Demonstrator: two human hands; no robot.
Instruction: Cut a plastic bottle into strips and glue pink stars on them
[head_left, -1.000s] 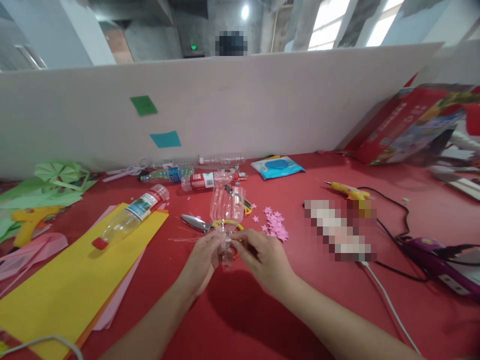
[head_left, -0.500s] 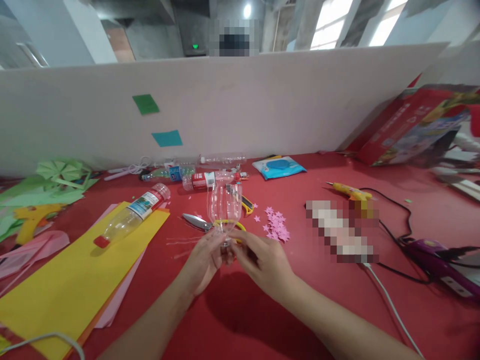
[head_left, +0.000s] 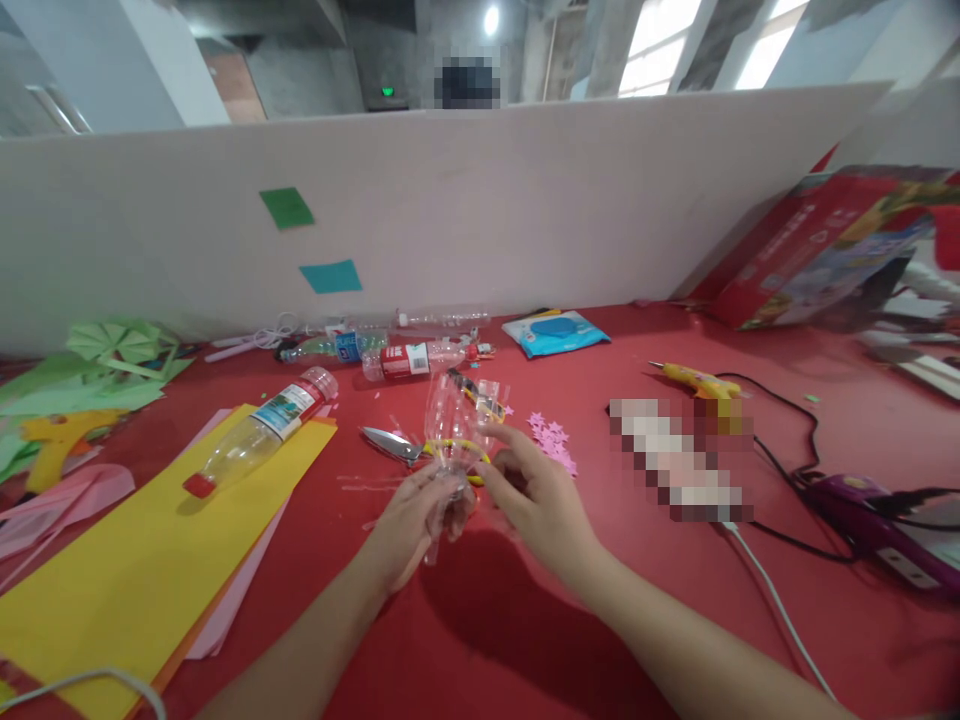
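Note:
My left hand (head_left: 411, 520) is closed around the narrow lower end of a clear cut plastic bottle piece (head_left: 446, 410), whose wide end points up and away. Strips of its plastic spread outward, one of them hanging below the left fingers. At its right side is my right hand (head_left: 547, 510), thumb and index finger apart, the index fingertip against a strip that leans out. Behind the piece lie yellow-handled scissors (head_left: 394, 444), blades to the left, and a yellow and black utility knife (head_left: 491, 406), both partly seen through the plastic.
Pink paper stars (head_left: 551, 442) lie right of my hands. A labelled bottle (head_left: 262, 430) rests on yellow paper (head_left: 150, 540). More bottles (head_left: 412, 360) and a wipes pack (head_left: 556, 333) lie along the white partition (head_left: 480, 210). A yellow glue gun (head_left: 694, 380) trails a black cord.
The bottle piece has tilted, and its strips now splay outward to the right and below. My right hand has let go of the narrow end; its index finger has moved up to a strip.

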